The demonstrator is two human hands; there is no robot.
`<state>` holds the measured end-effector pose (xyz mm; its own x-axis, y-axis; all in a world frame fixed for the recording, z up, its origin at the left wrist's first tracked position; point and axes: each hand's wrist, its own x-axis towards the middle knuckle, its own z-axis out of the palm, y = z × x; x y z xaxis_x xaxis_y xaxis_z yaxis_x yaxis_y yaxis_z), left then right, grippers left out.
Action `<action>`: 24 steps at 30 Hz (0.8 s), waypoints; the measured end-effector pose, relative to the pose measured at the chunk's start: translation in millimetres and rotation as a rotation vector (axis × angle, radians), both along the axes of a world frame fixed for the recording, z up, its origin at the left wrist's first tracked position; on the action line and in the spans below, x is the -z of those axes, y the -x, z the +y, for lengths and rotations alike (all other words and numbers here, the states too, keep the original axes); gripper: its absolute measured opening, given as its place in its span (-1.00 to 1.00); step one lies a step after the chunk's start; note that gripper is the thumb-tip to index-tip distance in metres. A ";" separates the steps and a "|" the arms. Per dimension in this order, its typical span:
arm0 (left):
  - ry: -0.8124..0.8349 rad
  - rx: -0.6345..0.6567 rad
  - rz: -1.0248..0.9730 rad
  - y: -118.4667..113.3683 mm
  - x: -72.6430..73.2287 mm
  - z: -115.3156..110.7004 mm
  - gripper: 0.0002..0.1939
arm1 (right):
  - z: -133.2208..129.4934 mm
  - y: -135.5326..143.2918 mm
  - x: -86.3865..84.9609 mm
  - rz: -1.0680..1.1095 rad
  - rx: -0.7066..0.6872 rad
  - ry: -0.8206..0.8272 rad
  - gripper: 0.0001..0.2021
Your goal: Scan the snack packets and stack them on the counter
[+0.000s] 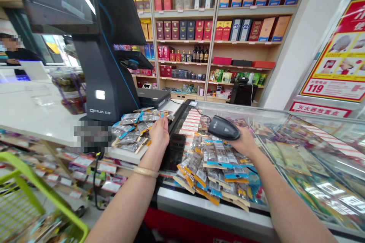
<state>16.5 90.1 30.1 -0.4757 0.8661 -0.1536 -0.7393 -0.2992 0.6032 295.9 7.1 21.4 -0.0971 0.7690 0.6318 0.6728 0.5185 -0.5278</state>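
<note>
My right hand is wrapped around a black barcode scanner, held above a heap of small snack packets with blue and orange edges on the glass counter. A thin cable runs from the scanner. My left hand, with a bracelet at the wrist, is at the right side of a second pile of similar packets on the white counter. Its fingers are pressed together; whatever they may hold is too small or hidden to name. Between the two piles lies a black phone-like slab.
A checkout terminal stands at the left, with stacked food tubs beside it. A green shopping cart fills the lower left. The glass display counter stretches right. Shelves of boxed bottles line the back. Another person is far left.
</note>
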 end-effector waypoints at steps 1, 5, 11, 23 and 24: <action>-0.003 0.016 0.007 0.8 1.2 -0.1 -0.85 | 0.3 -0.2 0.3 -0.004 0.007 -0.003 -0.64; -0.003 0.140 0.283 1.7 10.4 -2.8 -0.90 | 1.2 -1.7 0.9 -0.028 0.036 -0.016 -0.65; -0.137 0.484 1.296 -13.4 29.4 -12.3 -0.78 | 2.8 -3.9 2.2 -0.032 0.036 -0.028 -0.67; -0.172 0.654 1.811 -29.6 43.3 -14.9 -0.69 | 1.5 -2.9 2.6 -0.030 0.009 0.001 -0.69; -0.149 0.660 1.763 -28.5 43.2 -14.6 -0.71 | 1.7 -3.2 3.0 -0.032 0.013 0.000 -0.69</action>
<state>45.0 75.6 -13.1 0.3854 0.9094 0.1563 0.6097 -0.3781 0.6966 299.1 8.8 18.5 -0.1073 0.7706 0.6282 0.6960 0.5094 -0.5060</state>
